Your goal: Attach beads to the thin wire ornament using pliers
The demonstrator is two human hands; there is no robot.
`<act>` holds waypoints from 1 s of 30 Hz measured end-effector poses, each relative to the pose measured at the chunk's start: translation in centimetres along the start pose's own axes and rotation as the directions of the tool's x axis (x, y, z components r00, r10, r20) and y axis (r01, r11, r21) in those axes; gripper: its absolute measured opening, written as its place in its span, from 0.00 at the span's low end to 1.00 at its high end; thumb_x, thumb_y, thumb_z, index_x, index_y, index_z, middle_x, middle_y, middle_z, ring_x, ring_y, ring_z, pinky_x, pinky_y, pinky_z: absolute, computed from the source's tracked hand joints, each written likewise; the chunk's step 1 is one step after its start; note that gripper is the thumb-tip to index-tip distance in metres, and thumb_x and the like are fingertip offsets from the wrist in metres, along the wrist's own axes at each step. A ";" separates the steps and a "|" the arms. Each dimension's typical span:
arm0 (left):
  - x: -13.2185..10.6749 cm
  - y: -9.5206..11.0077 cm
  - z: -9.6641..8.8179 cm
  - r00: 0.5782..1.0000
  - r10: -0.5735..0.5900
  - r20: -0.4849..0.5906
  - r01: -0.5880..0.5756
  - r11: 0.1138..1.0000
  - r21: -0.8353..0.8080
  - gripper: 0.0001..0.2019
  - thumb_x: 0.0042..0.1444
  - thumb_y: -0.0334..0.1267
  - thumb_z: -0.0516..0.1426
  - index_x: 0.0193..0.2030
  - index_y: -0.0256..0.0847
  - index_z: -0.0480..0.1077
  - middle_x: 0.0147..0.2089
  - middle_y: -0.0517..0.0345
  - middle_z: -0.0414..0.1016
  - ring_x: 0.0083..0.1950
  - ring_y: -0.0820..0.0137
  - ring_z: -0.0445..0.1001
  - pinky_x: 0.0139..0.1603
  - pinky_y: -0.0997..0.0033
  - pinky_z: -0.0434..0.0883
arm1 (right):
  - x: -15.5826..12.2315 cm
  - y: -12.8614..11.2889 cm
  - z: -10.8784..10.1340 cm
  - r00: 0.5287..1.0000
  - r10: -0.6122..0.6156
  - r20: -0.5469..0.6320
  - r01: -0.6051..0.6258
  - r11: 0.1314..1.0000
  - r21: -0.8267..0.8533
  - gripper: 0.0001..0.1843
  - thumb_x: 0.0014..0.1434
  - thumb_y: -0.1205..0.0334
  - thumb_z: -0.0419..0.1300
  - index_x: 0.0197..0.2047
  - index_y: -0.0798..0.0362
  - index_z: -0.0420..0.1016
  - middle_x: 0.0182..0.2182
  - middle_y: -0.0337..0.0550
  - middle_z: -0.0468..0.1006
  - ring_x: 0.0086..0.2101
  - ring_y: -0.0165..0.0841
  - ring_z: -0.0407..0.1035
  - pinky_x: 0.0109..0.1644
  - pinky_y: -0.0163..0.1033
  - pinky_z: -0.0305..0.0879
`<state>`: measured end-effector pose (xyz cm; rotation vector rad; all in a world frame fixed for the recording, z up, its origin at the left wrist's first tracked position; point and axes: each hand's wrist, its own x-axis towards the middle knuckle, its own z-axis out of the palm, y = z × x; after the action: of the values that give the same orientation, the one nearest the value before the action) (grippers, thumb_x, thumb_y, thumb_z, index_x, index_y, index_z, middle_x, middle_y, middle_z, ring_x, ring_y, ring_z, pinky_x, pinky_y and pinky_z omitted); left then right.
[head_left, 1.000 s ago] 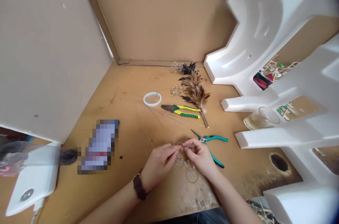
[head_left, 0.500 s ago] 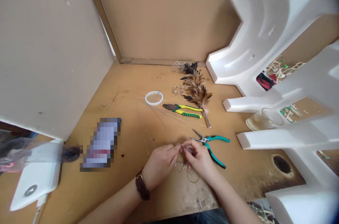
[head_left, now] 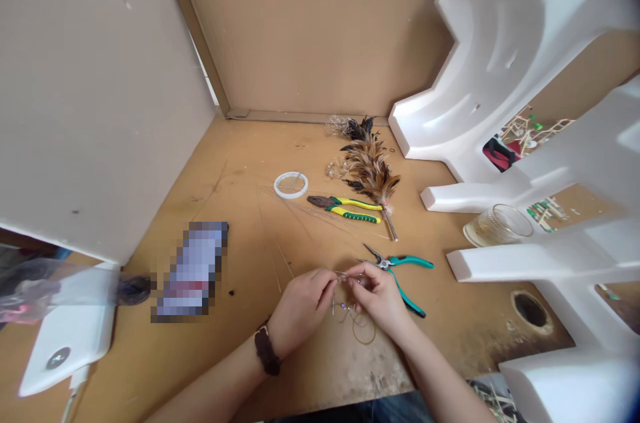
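You have the beaded wire [head_left: 343,306] pinched between the fingertips of your 2 hands, close together over the near part of the surface [head_left: 240,196]. Your left hand [head_left: 304,308], with a brown strap [head_left: 267,350] at the wrist, grips it from the left; your right hand [head_left: 381,296] grips it from the other side, fingers curled. The wire's tangled loops hang below your fingertips, and a thin yellowish ring [head_left: 364,342] shows beneath your right hand. Just beyond that hand lie the teal pliers [head_left: 411,262], handles spread. Farther off, the yellow-green pliers [head_left: 353,214] lie between a white ring [head_left: 277,188] and the stem end of a feather bundle [head_left: 369,160].
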<state>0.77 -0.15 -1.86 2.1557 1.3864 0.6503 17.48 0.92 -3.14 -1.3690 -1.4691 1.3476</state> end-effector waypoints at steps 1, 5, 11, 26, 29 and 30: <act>0.0 0.1 -0.1 1.000 -0.011 -0.004 0.010 1.000 -0.009 0.09 0.60 0.34 0.46 0.35 0.39 0.67 0.31 0.55 0.71 0.32 0.69 0.69 0.35 0.70 0.64 | 0.0 0.0 0.0 1.000 0.009 -0.009 -0.009 1.000 0.014 0.06 0.50 0.66 0.54 0.32 0.54 0.70 0.15 0.32 0.67 0.14 0.25 0.63 0.18 0.29 0.59; 0.3 0.3 -0.7 0.997 -0.048 -0.058 0.036 0.982 -0.186 0.08 0.58 0.35 0.49 0.32 0.39 0.68 0.35 0.54 0.68 0.38 0.68 0.67 0.39 0.70 0.63 | 0.2 -0.1 -0.1 0.999 0.024 -0.022 -0.021 0.995 0.099 0.05 0.48 0.66 0.56 0.30 0.54 0.71 0.18 0.34 0.71 0.15 0.25 0.65 0.19 0.30 0.60; 1.0 -0.8 -0.4 0.971 -0.232 0.063 0.199 0.628 -0.752 0.07 0.53 0.37 0.56 0.29 0.37 0.71 0.39 0.54 0.67 0.43 0.68 0.67 0.46 0.69 0.62 | 0.4 -0.4 -0.2 0.999 0.049 0.024 -0.054 0.959 0.279 0.07 0.46 0.62 0.61 0.29 0.54 0.69 0.23 0.36 0.75 0.16 0.25 0.67 0.21 0.31 0.62; 0.9 -1.2 -0.6 0.893 -0.245 0.377 0.379 -0.043 -0.925 0.06 0.51 0.36 0.60 0.33 0.35 0.74 0.33 0.56 0.72 0.32 0.76 0.67 0.35 0.76 0.62 | 0.3 -0.6 -0.2 0.977 0.077 0.198 -0.146 0.920 0.363 0.15 0.50 0.52 0.61 0.33 0.54 0.65 0.27 0.39 0.78 0.17 0.29 0.71 0.21 0.32 0.63; 0.9 -1.1 -0.6 0.897 -0.238 0.372 0.369 -0.062 -0.928 0.07 0.51 0.38 0.60 0.31 0.35 0.73 0.28 0.59 0.69 0.27 0.79 0.64 0.30 0.77 0.60 | 0.1 -0.8 -0.1 0.973 0.060 0.222 -0.136 0.928 0.347 0.15 0.51 0.52 0.60 0.34 0.54 0.65 0.27 0.40 0.78 0.18 0.29 0.71 0.22 0.32 0.63; 0.9 -1.0 -0.6 0.898 -0.235 0.371 0.366 -0.068 -0.928 0.08 0.51 0.39 0.60 0.31 0.35 0.73 0.28 0.60 0.69 0.27 0.79 0.63 0.29 0.78 0.59 | 0.0 -0.9 -0.1 0.973 0.055 0.226 -0.132 0.930 0.344 0.15 0.51 0.52 0.60 0.34 0.54 0.65 0.26 0.40 0.78 0.18 0.29 0.71 0.22 0.32 0.63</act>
<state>0.04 1.14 -1.97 0.5717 0.7366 0.9131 17.35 1.07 -2.28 -1.0967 -1.2212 1.7705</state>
